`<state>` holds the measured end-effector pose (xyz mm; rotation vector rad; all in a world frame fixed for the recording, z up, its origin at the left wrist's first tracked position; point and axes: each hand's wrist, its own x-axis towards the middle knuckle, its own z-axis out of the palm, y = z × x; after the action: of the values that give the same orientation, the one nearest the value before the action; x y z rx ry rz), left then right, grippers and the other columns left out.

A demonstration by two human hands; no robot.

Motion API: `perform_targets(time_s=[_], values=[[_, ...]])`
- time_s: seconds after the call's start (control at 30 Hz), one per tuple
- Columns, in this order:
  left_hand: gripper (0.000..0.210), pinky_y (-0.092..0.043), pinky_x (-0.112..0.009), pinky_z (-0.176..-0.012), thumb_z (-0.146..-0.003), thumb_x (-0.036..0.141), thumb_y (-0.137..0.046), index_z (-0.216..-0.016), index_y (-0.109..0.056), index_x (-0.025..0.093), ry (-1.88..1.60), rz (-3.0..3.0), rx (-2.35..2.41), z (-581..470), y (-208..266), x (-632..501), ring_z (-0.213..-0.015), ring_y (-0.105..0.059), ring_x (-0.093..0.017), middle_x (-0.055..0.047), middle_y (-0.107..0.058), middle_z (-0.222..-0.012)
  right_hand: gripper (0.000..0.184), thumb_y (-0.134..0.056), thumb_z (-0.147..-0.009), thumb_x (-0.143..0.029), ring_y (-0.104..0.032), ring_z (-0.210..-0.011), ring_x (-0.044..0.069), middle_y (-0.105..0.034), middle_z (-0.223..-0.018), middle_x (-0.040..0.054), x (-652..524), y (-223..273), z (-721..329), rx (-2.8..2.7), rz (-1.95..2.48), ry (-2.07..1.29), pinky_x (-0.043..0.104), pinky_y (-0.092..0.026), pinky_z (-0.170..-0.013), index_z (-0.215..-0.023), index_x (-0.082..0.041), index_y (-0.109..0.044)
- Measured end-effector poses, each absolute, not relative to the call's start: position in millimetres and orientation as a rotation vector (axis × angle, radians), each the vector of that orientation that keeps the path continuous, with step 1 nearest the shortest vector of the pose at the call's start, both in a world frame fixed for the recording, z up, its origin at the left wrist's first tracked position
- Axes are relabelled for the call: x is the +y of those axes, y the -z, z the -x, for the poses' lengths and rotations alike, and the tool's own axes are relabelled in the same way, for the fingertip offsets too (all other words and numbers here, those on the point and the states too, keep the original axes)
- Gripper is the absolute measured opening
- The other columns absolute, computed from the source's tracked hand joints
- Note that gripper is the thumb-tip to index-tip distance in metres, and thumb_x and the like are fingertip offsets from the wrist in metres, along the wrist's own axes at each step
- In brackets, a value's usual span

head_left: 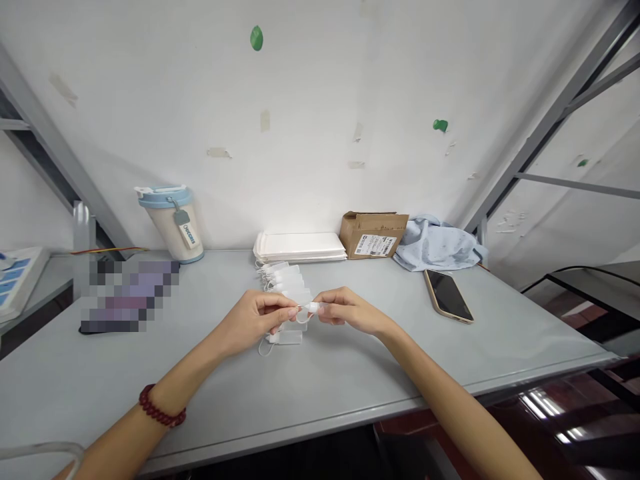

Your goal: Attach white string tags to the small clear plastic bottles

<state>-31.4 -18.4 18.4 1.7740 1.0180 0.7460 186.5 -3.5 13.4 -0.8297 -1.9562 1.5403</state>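
Above the middle of the desk my two hands meet at a small translucent plastic bottle [314, 307] with a white neck and a thin white loop. My right hand [350, 310] is closed, pinching the bottle's body between thumb and fingers. My left hand [263, 320], also closed, pinches the pointed tip end at the loop; the exact part between its fingertips is mostly hidden. Under and behind the hands lies a row of several similar small bottles [287, 279] with white loops. One of them [287, 338] lies nearest the desk's front edge, partly below my left hand.
White padded envelopes [303, 247] are stacked against the wall, beside an open cardboard box [374, 237] and a crumpled blue cloth [435, 243]. A phone [449, 296] lies at the right. At the left stand a tumbler [175, 227] and a blurred-out, screen-like object [135, 293].
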Motion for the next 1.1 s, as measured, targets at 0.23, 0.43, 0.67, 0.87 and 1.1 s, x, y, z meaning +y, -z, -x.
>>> perform_targets(time_s=[0.23,0.43,0.67,0.87,1.1], values=[[0.026,-0.041,-0.021,-0.049,-0.078,0.039,-0.057,-0.078,-0.071,0.017,-0.746,-1.748,1.007,30.4,-20.7,-20.7,-0.052,-0.042,-0.009,0.0,-0.056,-0.062,0.022,-0.05,-0.082,-0.031,-0.032,-0.053,0.007,-0.039,-0.058,-0.0038,-4.4,-14.2,-187.1,-1.948,0.841,-1.549,0.023,-0.024,-0.05,-0.078,-0.012,-0.06],[0.026,-0.04,-0.021,-0.049,-0.078,0.039,-0.057,-0.079,-0.072,0.017,-0.761,-1.744,1.008,30.3,-19.8,-20.3,-0.052,-0.042,-0.009,-0.001,-0.059,-0.067,0.022,-0.05,-0.082,-0.031,-0.032,-0.054,0.007,-0.039,-0.058,-0.0036,-4.1,-14.2,-187.5,-1.931,0.829,-1.578,0.023,-0.023,-0.05,-0.08,-0.011,-0.06],[0.027,-0.041,-0.022,-0.05,-0.077,0.041,-0.057,-0.078,-0.07,0.016,-0.76,-1.719,0.986,30.7,-16.9,-19.1,-0.053,-0.043,-0.01,-0.002,-0.059,-0.068,0.023,-0.051,-0.08,-0.033,-0.032,-0.053,0.008,-0.039,-0.057,-0.0037,-4.8,-16.3,-186.1,-1.938,0.858,-1.58,0.023,-0.023,-0.049,-0.075,-0.012,-0.059],[0.026,-0.041,-0.022,-0.051,-0.076,0.039,-0.057,-0.078,-0.07,0.016,-0.731,-1.723,0.985,30.9,-18.8,-20.3,-0.054,-0.044,-0.01,-0.002,-0.06,-0.068,0.021,-0.048,-0.081,-0.029,-0.027,-0.051,0.007,-0.035,-0.054,-0.0051,-4.5,-13.8,-186.6,-1.929,0.851,-1.635,0.024,-0.019,-0.049,-0.071,-0.012,-0.057],[0.021,-0.038,-0.022,-0.054,-0.076,0.032,-0.056,-0.071,-0.068,0.016,-0.683,-1.792,1.006,27.3,-19.1,-25.7,-0.059,-0.047,-0.012,-0.002,-0.059,-0.065,0.016,-0.047,-0.077,-0.021,-0.027,-0.05,0.007,-0.035,-0.052,-0.0053,-6.3,-9.2,-181.0,-1.965,0.9,-1.616,0.023,-0.02,-0.049,-0.068,-0.012,-0.058]])
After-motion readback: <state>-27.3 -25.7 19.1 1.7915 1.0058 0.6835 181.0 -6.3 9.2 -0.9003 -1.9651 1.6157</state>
